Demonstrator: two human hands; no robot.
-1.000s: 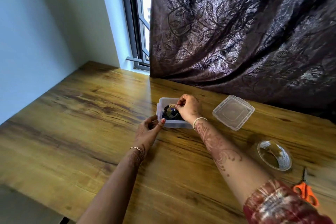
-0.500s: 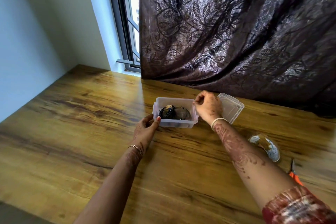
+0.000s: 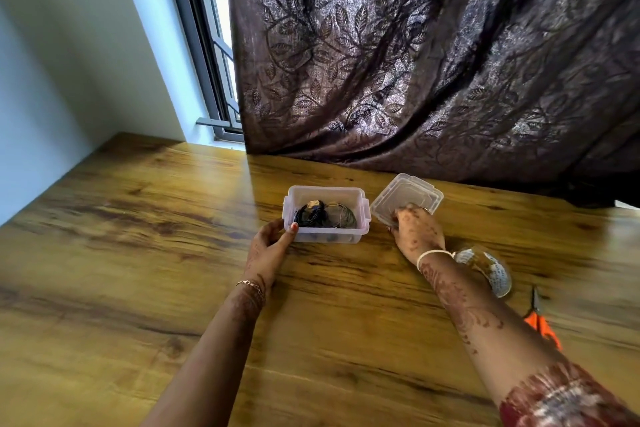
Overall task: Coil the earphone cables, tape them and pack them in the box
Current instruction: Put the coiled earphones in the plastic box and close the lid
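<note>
Change since earlier frames: the right hand has been taken away from the box opening and brought onto the lid; the left hand has been kept at the box.
Head view, earphone cables: a dark coiled bundle is seen lying inside the box, just beyond the left hand's thumb and well left of the right hand. Whether tape is on it cannot be told for certain.
Head view, box: it is set on the tabletop between the two hands, uncovered.
Handling, cables: they are judged light, soft and springy; they would best be taken by the whole bundle, not by a loose strand.
Handling, lid: thin clear plastic, judged light, slightly flexible and slippery; an edge or corner is best pinched.
Left hand: it is partly closed round the box's near left corner, thumb pressed on the front wall, so that the box is steadied.
Right hand: the fingers are curled over the lid's near edge, which appears to be gripped; the far edge looks tilted up.
Behind the right wrist: a tape roll is partly hidden, and orange scissors are seen beyond it.
</note>
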